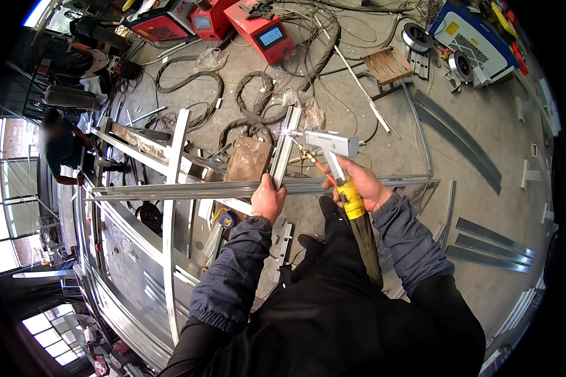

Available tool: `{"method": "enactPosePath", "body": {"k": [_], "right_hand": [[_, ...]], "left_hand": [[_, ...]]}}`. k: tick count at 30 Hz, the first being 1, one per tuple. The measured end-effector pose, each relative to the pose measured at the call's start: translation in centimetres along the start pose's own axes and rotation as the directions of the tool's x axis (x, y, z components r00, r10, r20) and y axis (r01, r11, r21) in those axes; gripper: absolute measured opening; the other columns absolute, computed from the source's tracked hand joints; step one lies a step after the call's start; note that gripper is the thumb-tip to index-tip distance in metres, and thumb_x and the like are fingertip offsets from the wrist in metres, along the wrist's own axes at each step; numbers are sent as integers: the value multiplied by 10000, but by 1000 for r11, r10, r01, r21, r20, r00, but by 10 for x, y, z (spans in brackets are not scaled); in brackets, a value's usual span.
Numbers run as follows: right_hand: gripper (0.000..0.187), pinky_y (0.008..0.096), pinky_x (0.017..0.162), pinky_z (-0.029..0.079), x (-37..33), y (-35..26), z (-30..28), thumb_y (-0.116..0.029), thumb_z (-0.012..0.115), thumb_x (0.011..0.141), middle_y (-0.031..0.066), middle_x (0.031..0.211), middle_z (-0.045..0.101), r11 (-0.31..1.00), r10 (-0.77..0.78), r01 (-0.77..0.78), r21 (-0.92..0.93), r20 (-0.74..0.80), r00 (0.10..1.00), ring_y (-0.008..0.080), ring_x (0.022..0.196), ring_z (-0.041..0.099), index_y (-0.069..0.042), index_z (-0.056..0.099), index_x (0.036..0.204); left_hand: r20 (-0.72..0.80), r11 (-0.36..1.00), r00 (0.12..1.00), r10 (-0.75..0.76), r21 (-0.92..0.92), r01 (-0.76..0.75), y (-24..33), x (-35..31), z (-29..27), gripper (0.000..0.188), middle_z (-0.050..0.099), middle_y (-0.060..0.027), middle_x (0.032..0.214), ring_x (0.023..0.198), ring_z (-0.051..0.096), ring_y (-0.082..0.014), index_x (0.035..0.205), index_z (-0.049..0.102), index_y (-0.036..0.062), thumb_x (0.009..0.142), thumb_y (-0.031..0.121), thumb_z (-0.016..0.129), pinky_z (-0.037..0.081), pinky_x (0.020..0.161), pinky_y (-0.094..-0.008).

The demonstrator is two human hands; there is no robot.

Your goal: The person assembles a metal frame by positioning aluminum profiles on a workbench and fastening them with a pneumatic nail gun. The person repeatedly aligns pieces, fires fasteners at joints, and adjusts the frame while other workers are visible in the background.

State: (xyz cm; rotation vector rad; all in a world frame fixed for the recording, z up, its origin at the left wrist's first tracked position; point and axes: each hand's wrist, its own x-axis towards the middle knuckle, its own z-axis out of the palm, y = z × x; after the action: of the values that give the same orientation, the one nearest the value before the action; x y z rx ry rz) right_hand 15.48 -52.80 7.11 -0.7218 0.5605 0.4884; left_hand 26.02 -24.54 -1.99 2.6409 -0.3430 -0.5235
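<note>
My left hand (268, 201) is closed around the near end of a short silvery metal profile (283, 157), which points away from me. In my right hand (365, 185) is a handheld welding gun (333, 143) with a boxy pale head, yellow wrapping (351, 198) and a dark sleeved hose (366, 248) trailing toward me. Its nozzle meets the profile's upper part, where a bright white glow (287, 133) shows. Long thin metal bars (170, 190) run crosswise by my left hand and behind the gun's grip. Whether the short profile touches them, I cannot tell.
A metal frame (175, 251) stands at left; another person (66, 147) works beyond it. Red machines (264, 34) and coiled hoses (255, 94) are at the back, a blue-white machine (475, 41) at back right. Flat strips (492, 245) lie on the right floor. A tape measure (226, 219) is near my left forearm.
</note>
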Motion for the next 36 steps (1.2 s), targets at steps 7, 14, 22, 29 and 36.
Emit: {"method": "enactPosePath", "body": {"k": [7, 14, 22, 29, 36], "right_hand": [[549, 302, 571, 569, 1, 3, -2, -614, 529, 1086, 66, 1000, 740, 1000, 21, -22, -16, -16, 1000, 126, 665, 690, -133, 676, 1308], [527, 291, 555, 566, -3, 1, 7, -589, 536, 1093, 72, 988, 738, 997, -22, 18, -71, -58, 998, 128, 646, 690, -111, 676, 1267], [531, 285, 548, 563, -6, 0, 11, -569, 530, 1100, 69, 986, 728, 989, -48, 37, -141, -77, 996, 129, 643, 685, -99, 671, 1303], [511, 300, 571, 564, -8, -3, 18, -545, 540, 1104, 60, 991, 722, 983, -43, 25, -180, -94, 995, 134, 663, 685, -109, 659, 1342], [538, 306, 577, 572, -10, -6, 20, -573, 543, 1091, 69, 1003, 732, 973, -39, 16, -229, -96, 995, 139, 679, 686, -96, 635, 1323]], "left_hand": [[7, 999, 999, -47, 13, 47, 4, 1, 0, 435, 725, -291, 957, 944, 701, -528, 1100, 488, 33, 892, 306, 755, 547, 810, -601], [-3, 998, 998, -62, 25, 63, 6, -1, -2, 427, 729, -293, 966, 955, 702, -526, 1105, 504, 32, 898, 312, 750, 548, 823, -601], [-6, 998, 998, -58, 18, 58, 10, -3, -5, 424, 725, -293, 964, 954, 701, -525, 1099, 511, 33, 907, 323, 753, 548, 826, -600], [-11, 998, 998, -62, 9, 62, 11, -3, -5, 412, 727, -285, 973, 951, 706, -515, 1099, 517, 39, 912, 321, 751, 552, 823, -595], [-2, 998, 998, -57, -8, 57, 14, -3, -8, 428, 726, -291, 962, 951, 702, -520, 1103, 511, 30, 917, 328, 754, 547, 830, -592]]}}
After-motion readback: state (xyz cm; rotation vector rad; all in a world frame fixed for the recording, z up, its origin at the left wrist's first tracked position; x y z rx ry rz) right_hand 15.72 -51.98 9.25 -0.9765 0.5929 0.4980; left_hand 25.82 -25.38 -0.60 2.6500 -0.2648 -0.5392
